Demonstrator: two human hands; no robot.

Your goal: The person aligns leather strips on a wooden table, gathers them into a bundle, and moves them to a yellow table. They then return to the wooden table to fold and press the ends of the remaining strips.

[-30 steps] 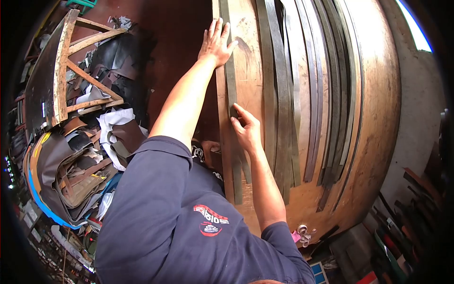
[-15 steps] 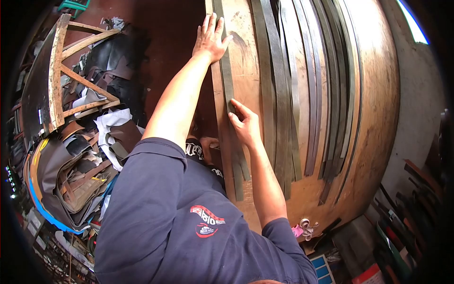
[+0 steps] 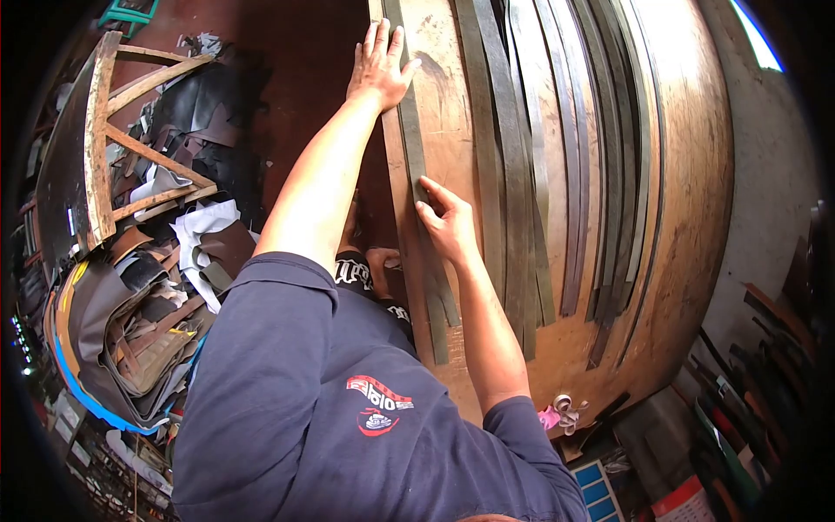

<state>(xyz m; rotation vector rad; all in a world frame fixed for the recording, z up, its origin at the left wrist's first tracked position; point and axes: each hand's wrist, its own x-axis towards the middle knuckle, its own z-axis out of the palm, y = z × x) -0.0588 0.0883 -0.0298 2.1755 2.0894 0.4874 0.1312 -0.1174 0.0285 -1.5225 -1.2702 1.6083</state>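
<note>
One printed mark is visible: a red, white and dark emblem [image 3: 380, 404] on the chest of the person's dark navy blue fabric shirt [image 3: 287, 409]. Its lettering is too small and distorted to read. A second white marking [image 3: 354, 274] appears on a dark fabric near the shirt's shoulder; its characters are also illegible. No readable labels, brands, numbers or signs appear elsewhere.
</note>
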